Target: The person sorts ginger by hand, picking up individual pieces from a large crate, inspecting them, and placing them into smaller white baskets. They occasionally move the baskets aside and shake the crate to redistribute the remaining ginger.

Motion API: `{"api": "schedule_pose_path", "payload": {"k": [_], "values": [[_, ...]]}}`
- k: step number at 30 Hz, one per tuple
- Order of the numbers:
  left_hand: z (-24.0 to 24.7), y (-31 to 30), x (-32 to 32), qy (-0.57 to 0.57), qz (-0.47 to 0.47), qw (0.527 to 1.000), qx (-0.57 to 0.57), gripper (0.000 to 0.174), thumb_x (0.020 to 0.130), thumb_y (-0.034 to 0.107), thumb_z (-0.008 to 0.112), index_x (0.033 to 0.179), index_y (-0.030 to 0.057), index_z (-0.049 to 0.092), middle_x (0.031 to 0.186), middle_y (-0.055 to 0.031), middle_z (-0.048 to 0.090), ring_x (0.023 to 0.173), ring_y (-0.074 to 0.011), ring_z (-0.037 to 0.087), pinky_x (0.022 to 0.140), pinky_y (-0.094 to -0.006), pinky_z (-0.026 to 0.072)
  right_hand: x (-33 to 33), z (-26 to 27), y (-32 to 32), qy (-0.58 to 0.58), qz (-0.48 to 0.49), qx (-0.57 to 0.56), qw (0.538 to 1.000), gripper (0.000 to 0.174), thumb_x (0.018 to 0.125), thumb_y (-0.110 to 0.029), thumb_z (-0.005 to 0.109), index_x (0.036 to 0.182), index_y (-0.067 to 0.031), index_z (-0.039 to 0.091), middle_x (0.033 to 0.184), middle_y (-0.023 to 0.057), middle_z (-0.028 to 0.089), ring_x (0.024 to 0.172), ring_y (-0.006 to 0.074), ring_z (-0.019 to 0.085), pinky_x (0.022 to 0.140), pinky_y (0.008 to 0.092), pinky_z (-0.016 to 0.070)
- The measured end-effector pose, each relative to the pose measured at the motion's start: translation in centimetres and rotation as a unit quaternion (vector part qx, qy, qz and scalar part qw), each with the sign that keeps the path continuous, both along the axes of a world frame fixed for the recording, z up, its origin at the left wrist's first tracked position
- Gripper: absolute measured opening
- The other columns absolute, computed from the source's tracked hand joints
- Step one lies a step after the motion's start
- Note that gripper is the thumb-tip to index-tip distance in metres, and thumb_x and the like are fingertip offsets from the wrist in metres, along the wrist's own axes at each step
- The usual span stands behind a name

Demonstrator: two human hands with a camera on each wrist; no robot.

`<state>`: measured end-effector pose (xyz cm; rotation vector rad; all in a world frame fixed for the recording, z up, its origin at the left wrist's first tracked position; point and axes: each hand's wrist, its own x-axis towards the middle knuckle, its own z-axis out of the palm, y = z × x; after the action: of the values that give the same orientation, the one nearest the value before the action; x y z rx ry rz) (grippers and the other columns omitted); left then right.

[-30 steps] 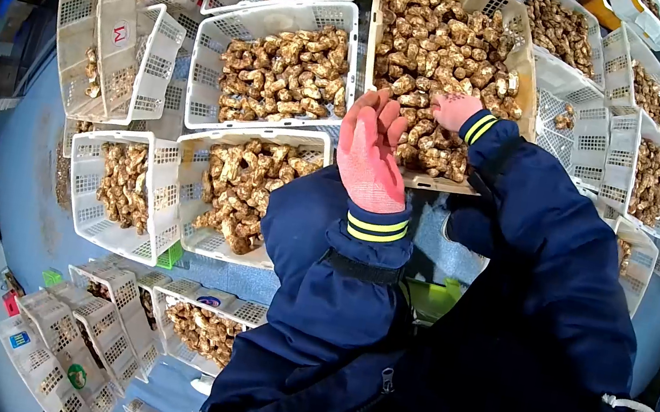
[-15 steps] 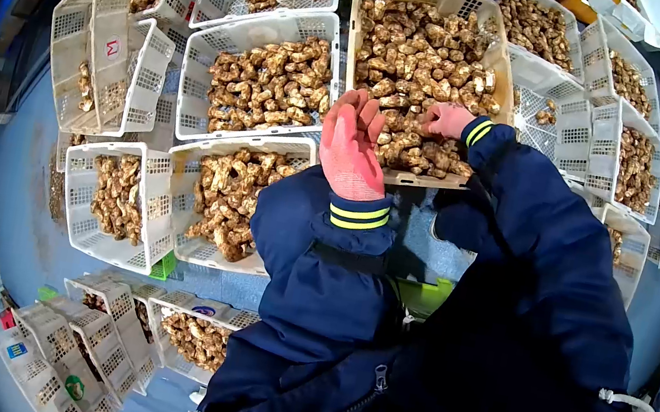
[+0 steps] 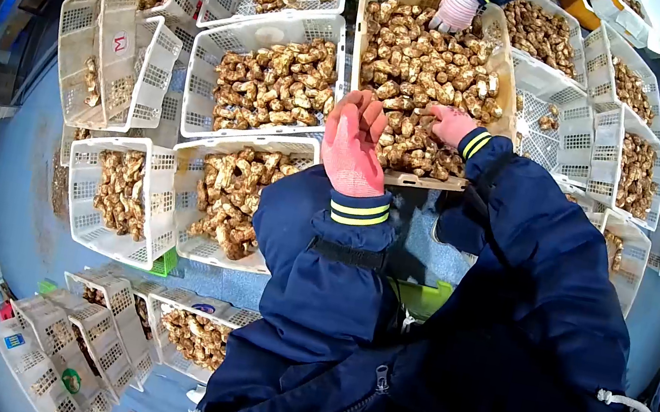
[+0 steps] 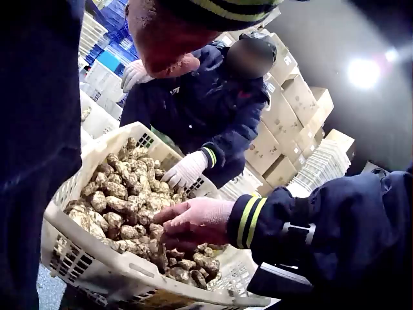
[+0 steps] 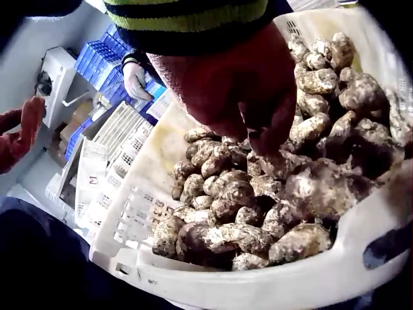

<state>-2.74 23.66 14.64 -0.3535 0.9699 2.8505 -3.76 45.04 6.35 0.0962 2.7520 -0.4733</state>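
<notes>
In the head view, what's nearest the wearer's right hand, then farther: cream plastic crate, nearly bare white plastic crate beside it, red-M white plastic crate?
1. Cream plastic crate, under right hand.
2. Nearly bare white crate, right side.
3. Red-M white crate, far left.

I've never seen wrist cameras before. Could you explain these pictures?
No machine: these are a person's hands. The head view comes from a head-worn camera looking down; the others from a camera on each wrist. In front is a cream rectangular plastic crate with perforated sides, heaped with knobbly brown-and-white pieces, probably mushrooms. The right hand, below a yellow-striped navy cuff, reaches among them; whether it grips one is unclear. The left hand, raised near the crate's left edge, holds nothing visible. Opposite, another person's pale-gloved hand touches the pieces.
</notes>
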Motion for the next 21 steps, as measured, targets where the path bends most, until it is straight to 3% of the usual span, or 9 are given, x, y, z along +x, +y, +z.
{"api": "schedule_pose_path", "payload": {"k": [4, 6, 9, 10, 13, 16, 17, 18, 21], "values": [[-0.4, 0.3, 0.0, 0.039, -0.013, 0.999, 0.033, 0.034, 0.089, 0.02, 0.046, 0.114, -0.0028, 0.044, 0.107, -0.0135, 0.052, 0.089, -0.0216, 0.057, 0.076, -0.0316, 0.0489, -1.5, 0.5, -0.7, -0.032, -0.003, 0.029, 0.999, 0.033, 0.081, -0.033, 0.044, 0.106, -0.0145, 0.057, 0.103, 0.0141, 0.059, 0.095, 0.0284, 0.056, 0.084, 0.0366, 0.042], [0.0, 0.4, 0.0, 0.006, -0.005, 1.0, 0.014, 0.033, 0.089, 0.019, 0.046, 0.114, -0.0029, 0.044, 0.106, -0.0134, 0.052, 0.088, -0.0216, 0.057, 0.075, -0.0316, 0.0489, -1.7, 0.5, -2.5, -0.021, -0.006, 0.027, 0.999, 0.042, 0.08, -0.037, 0.045, 0.106, -0.006, 0.055, 0.104, 0.0148, 0.059, 0.098, 0.0275, 0.055, 0.087, 0.0368, 0.0402], [-0.2, 0.1, -0.1, 0.014, -0.009, 1.0, 0.018, 0.032, 0.089, 0.019, 0.046, 0.113, -0.0031, 0.044, 0.106, -0.0138, 0.052, 0.089, -0.0217, 0.056, 0.075, -0.0314, 0.0489, -2.9, -2.1, -5.0, -0.1, 0.09, 0.184, 0.974, 0.047, 0.077, -0.039, 0.048, 0.104, -0.0008, 0.055, 0.102, 0.0151, 0.06, 0.094, 0.0244, 0.058, 0.081, 0.0367, 0.0454], [-0.1, 0.1, -0.2, 0.018, -0.009, 1.0, 0.019, 0.032, 0.089, 0.018, 0.046, 0.113, -0.0031, 0.044, 0.106, -0.0138, 0.052, 0.09, -0.0217, 0.056, 0.075, -0.0312, 0.049, -3.0, -2.8, -5.3, -0.093, 0.132, 0.216, 0.963, 0.038, 0.078, -0.031, 0.046, 0.1, -0.0016, 0.058, 0.101, 0.0145, 0.061, 0.091, 0.0235, 0.06, 0.078, 0.0364, 0.0469], [-0.1, 0.0, -0.2, 0.009, -0.014, 1.0, 0.025, 0.033, 0.089, 0.019, 0.047, 0.114, -0.0028, 0.043, 0.108, -0.0138, 0.052, 0.091, -0.0213, 0.056, 0.075, -0.0305, 0.0492, -3.2, -3.9, -4.1, -0.03, 0.08, 0.134, 0.987, 0.032, 0.079, -0.018, 0.041, 0.1, -0.0014, 0.058, 0.1, 0.0153, 0.061, 0.092, 0.0261, 0.059, 0.079, 0.0352, 0.0469], [-0.6, -0.3, -0.4, 0.047, -0.018, 0.998, 0.045, 0.034, 0.089, 0.02, 0.047, 0.115, -0.0025, 0.043, 0.108, -0.0132, 0.052, 0.091, -0.0201, 0.055, 0.076, -0.0303, 0.049, -2.1, 1.4, -1.9, -0.075, -0.001, -0.088, 0.993, 0.044, 0.07, -0.01, 0.055, 0.112, 0.0024, 0.051, 0.091, 0.0155, 0.063, 0.084, 0.0238, 0.061, 0.076, 0.0333, 0.0469], [-0.3, -0.3, -0.2, 0.04, -0.019, 0.998, 0.039, 0.034, 0.089, 0.02, 0.047, 0.115, -0.0019, 0.043, 0.108, -0.0125, 0.052, 0.092, -0.0197, 0.055, 0.077, -0.0301, 0.0487, -1.5, 1.2, -1.0, -0.091, -0.064, -0.346, 0.932, 0.059, 0.066, -0.004, 0.058, 0.122, 0.0, 0.043, 0.077, 0.0096, 0.062, 0.071, 0.0175, 0.058, 0.072, 0.0316, 0.0476], [0.0, -0.3, -0.2, 0.033, -0.024, 0.999, 0.033, 0.034, 0.089, 0.021, 0.047, 0.115, -0.0014, 0.043, 0.108, -0.0118, 0.052, 0.092, -0.0194, 0.055, 0.077, -0.0298, 0.0484, -0.1, 1.1, 0.4, -0.156, -0.14, -0.586, 0.783, 0.06, 0.071, -0.002, 0.054, 0.128, -0.0048, 0.037, 0.074, 0.0034, 0.057, 0.064, 0.0121, 0.052, 0.07, 0.0286, 0.0487], [-0.5, 0.1, -0.4, 0.036, -0.033, 0.998, 0.038, 0.031, 0.09, 0.019, 0.045, 0.112, -0.0028, 0.045, 0.105, -0.0109, 0.052, 0.089, -0.0177, 0.053, 0.076, -0.028, 0.0462, 3.6, 7.1, -0.6, -0.124, -0.189, -0.71, 0.667, 0.059, 0.077, -0.006, 0.053, 0.132, -0.0063, 0.03, 0.088, 0.0015, 0.054, 0.074, 0.012, 0.052, 0.078, 0.0285, 0.0473]]}}
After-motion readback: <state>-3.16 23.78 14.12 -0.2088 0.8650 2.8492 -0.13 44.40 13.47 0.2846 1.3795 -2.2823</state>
